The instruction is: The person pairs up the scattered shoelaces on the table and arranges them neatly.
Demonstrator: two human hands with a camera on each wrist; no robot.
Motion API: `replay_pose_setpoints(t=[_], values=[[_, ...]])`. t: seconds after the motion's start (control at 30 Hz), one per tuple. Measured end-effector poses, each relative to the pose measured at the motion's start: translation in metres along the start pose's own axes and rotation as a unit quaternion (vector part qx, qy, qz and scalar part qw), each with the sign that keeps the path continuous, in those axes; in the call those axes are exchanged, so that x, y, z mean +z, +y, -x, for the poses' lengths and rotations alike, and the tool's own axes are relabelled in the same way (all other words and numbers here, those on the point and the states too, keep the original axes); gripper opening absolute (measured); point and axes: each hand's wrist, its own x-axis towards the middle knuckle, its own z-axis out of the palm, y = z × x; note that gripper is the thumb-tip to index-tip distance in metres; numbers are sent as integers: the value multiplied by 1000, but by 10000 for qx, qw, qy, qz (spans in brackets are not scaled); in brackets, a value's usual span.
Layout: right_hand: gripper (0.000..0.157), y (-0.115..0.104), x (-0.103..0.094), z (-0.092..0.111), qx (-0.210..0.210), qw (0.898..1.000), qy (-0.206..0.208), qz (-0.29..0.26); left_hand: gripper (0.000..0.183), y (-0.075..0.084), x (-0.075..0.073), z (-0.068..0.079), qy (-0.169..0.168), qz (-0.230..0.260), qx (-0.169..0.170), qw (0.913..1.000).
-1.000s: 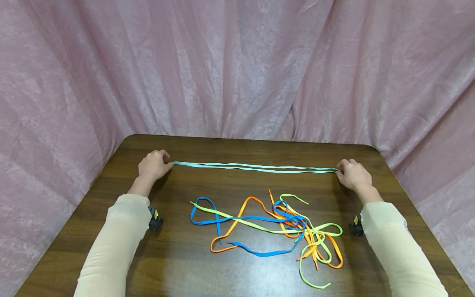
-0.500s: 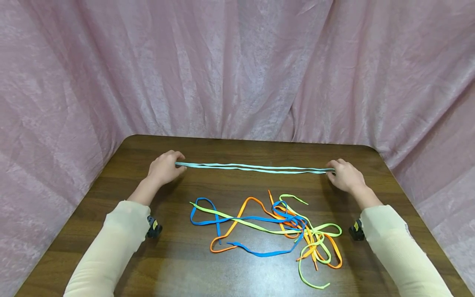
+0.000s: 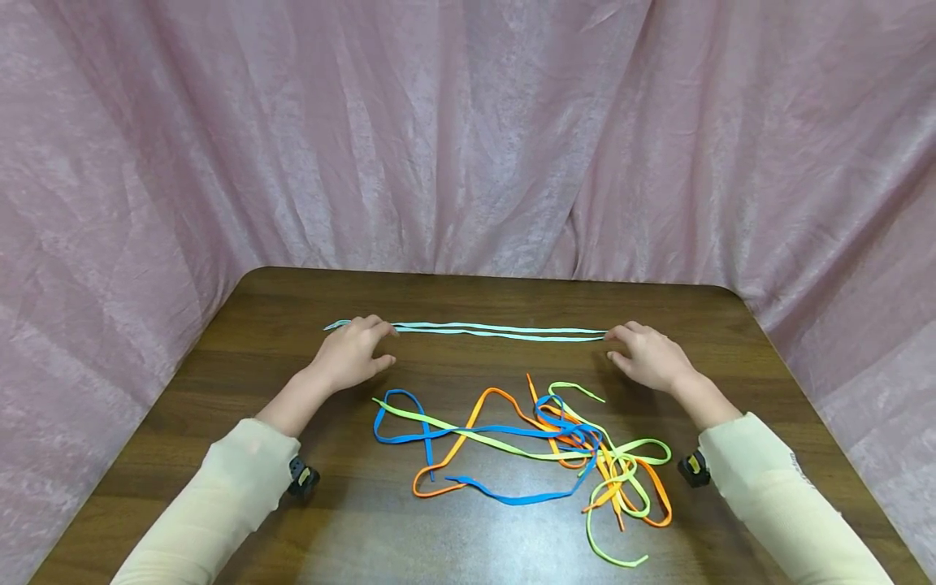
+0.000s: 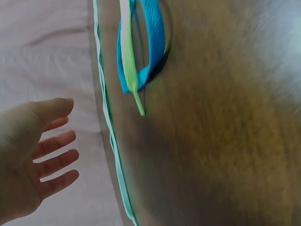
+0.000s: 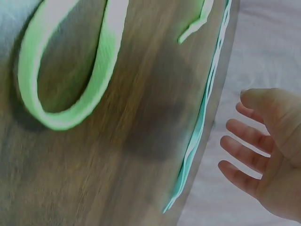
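Observation:
A pale mint shoelace [image 3: 497, 332], doubled into two near-parallel strands, stretches across the far part of the table. My left hand [image 3: 351, 353] hovers over its left portion, fingers spread and holding nothing; the lace's left end sticks out beyond the hand. Over the right portion is my right hand [image 3: 647, 355], fingers loosely bent, hiding the lace's right end in the head view. That end of the mint lace [image 5: 188, 155] shows in the right wrist view, apart from the fingers. In the left wrist view the left fingers [image 4: 59, 141] are relaxed, with nothing between them.
Nearer on the wooden table [image 3: 366, 536] lie a blue shoelace [image 3: 512, 498], an orange shoelace [image 3: 478, 404] and a yellow-green shoelace [image 3: 504, 444]. They cross in a tangle towards the right. Pink curtains [image 3: 468, 138] hang behind and beside the table.
Both hands have let go of the mint lace's ends and moved inward and nearer, left hand to the right, right hand to the left. The lace stays laid out; the coloured tangle is unchanged.

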Motion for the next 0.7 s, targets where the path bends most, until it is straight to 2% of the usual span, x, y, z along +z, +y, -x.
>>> replay_pose_setpoints(t=[0.17, 0.47, 0.7], values=[[30, -15, 2, 0, -325, 9995, 1, 59, 39, 13, 4, 6, 3, -207, 406, 9990], [30, -39, 11, -1, -1044, 9941, 275, 96, 41, 32, 15, 20, -396, -312, 794, 9956], [29, -56, 12, -1, -1226, 9923, 192, -4, 32, 41, 22, 31, -505, -328, 974, 9934]])
